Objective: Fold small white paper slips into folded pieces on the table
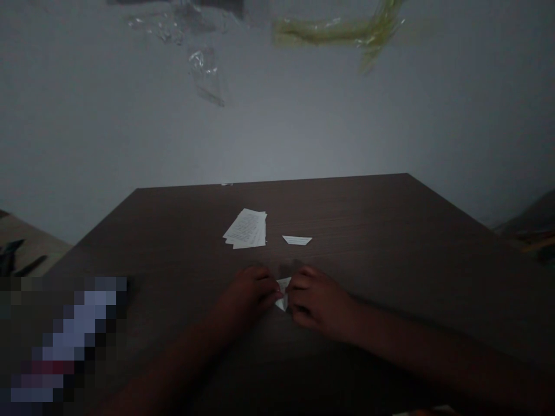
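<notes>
Between my two hands a small piece of folded white paper (282, 301) shows, with a pointed lower end. My left hand (255, 292) grips its left side, fingers closed. On its right side my right hand (314, 300) has its fingers curled around the paper, hiding much of it. Just beyond the hands lies a folded paper strip (297, 240) with slanted ends and faint printed lines. Farther left rests a fanned stack of printed paper sheets (248, 228).
The dark brown table (347, 225) runs back to a grey wall (303, 127). Yellow tape (325, 32) and clear tape (208, 75) cling to the wall. At the lower left a blurred-out, pale oblong object (78, 329) lies near the table's edge.
</notes>
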Action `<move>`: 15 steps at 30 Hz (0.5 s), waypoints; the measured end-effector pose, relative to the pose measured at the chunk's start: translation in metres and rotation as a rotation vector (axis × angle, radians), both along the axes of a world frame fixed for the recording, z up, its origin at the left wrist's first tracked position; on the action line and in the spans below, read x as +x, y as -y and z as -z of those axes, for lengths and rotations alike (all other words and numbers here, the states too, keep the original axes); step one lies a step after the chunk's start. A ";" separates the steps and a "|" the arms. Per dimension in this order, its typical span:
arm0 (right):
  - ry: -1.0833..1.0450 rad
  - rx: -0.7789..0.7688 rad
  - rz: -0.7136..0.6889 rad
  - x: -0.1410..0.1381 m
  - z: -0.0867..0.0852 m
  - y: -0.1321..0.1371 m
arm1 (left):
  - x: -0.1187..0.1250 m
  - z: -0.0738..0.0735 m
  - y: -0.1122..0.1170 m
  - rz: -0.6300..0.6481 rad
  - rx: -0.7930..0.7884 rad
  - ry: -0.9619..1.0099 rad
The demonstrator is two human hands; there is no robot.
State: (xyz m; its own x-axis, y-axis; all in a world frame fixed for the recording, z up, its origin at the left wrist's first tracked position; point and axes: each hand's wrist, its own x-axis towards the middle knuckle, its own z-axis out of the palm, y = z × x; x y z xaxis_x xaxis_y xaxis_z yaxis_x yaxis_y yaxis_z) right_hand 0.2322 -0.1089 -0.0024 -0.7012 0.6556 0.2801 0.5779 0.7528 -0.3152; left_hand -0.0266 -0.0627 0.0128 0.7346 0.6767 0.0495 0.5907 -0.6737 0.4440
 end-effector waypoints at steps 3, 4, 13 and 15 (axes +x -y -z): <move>0.011 -0.006 0.024 0.000 0.001 0.001 | 0.000 -0.001 0.001 -0.010 0.004 0.001; 0.013 -0.011 0.026 0.000 0.001 0.001 | 0.000 -0.001 0.001 -0.011 0.003 0.006; -0.001 -0.022 0.039 -0.002 0.001 0.003 | 0.000 0.004 0.004 -0.035 0.036 -0.017; -0.018 0.012 0.025 -0.002 0.001 0.004 | 0.000 0.002 0.005 -0.043 0.035 -0.018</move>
